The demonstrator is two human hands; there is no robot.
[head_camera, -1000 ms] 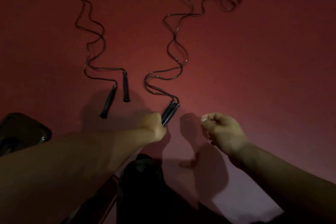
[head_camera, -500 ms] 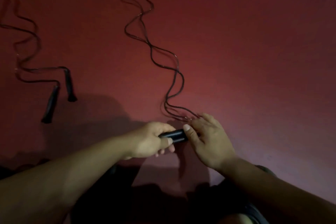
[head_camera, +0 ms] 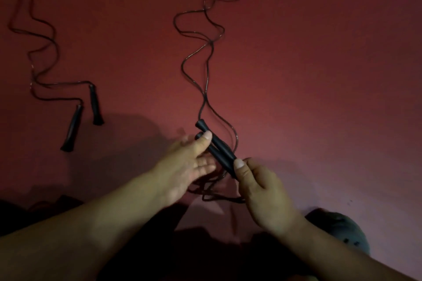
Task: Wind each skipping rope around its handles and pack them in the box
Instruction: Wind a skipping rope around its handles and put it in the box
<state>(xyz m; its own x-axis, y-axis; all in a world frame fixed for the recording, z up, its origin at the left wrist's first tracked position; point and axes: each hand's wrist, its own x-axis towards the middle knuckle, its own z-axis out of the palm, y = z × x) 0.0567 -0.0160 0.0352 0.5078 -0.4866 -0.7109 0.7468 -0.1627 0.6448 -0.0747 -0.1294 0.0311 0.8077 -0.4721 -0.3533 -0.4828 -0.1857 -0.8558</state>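
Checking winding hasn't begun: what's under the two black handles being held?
Under the paired black handles, loose loops of thin dark rope lie on the red floor; both hands hide some.

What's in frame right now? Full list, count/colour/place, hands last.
held handles: 2, black, side by side at centre, raised between the hands
held rope: 1, dark and thin, snaking from the held handles to the far middle of the floor, some loops under the hands
spare rope: 1, dark and thin, wavy on the floor at far left
spare handles: 2, black, lying apart on the floor at left, on the spare rope's ends
floor: 1, red, under everything
dark grey object: 1, bottom right, too dim to identify
box: none in view
left hand: 1, thumb on the handles' far part, fingers loose beneath
right hand: 1, pinches the handles' near end
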